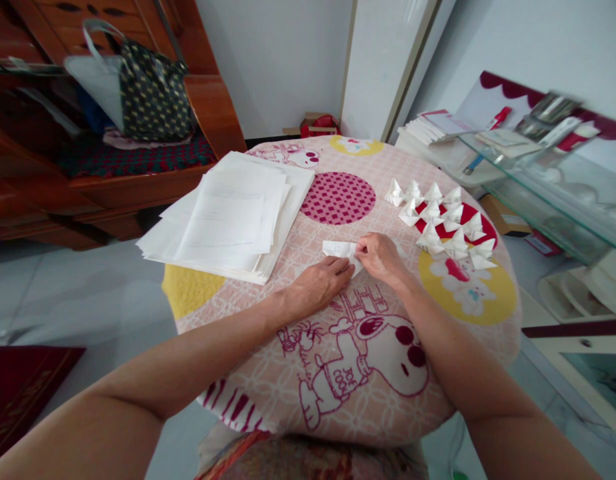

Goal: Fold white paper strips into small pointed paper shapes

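A small folded piece of white paper [339,249] lies on the patterned tablecloth in the middle of the round table. My left hand [328,280] rests flat along its lower edge, fingers stretched out and pressing it down. At the paper's right part, my right hand [381,257] pinches it between thumb and curled fingers. Some of the paper is hidden under both hands. To the right stand several folded paper boats [431,212] in rows. A stack of loose white sheets [233,213] lies to the left, with faint print on the top one.
The round table [358,420] has a pink cloth with cartoon dogs. Close on the right is a glass shelf [553,187] with cups and pens. A wooden bench [138,173] at the back left carries a dark patterned bag [155,93].
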Demonstrator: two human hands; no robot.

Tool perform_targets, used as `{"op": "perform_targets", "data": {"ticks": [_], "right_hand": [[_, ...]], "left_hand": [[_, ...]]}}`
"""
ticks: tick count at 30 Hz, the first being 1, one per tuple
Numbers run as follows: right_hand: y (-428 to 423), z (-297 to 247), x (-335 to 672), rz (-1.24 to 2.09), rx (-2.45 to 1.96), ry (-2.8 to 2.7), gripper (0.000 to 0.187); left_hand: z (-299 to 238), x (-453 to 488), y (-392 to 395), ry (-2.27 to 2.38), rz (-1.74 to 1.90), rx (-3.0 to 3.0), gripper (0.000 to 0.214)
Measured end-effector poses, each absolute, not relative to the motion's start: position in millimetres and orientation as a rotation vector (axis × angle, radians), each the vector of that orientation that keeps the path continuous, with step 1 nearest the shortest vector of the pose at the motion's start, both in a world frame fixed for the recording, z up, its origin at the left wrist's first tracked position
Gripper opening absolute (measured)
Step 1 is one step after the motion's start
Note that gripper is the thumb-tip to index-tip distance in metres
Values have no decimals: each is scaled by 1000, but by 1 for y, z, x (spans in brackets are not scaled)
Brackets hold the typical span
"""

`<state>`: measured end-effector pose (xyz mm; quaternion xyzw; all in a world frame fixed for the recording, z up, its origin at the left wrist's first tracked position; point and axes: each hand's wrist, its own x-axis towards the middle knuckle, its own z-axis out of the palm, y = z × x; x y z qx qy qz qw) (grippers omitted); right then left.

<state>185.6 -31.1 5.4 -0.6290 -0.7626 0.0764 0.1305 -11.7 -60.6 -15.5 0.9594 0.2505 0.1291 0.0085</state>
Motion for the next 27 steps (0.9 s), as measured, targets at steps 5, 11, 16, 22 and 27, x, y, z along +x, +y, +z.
{"op": "perform_targets", "data": {"ticks": [5,11,16,22,27], "right_hand": [[-31,6,185,228,-1829,-2227,13],[-31,6,184,233,-1855,-2199,13],[-31,4,184,250,-1845,-2168,14],[-31,2,188,337,-1762,-2064,15],[-42,-3,198,403,-1530,-2057,21]], "left_hand": [[-15,-13,-60,748,385,2988,28],[-16,-15,-59,734,410,3010,31],[-20,-14,-55,750,471,2968,28],[-16,-20,-45,645,453,2889,32],[-12,-22,-41,627,451,2831,33]]}}
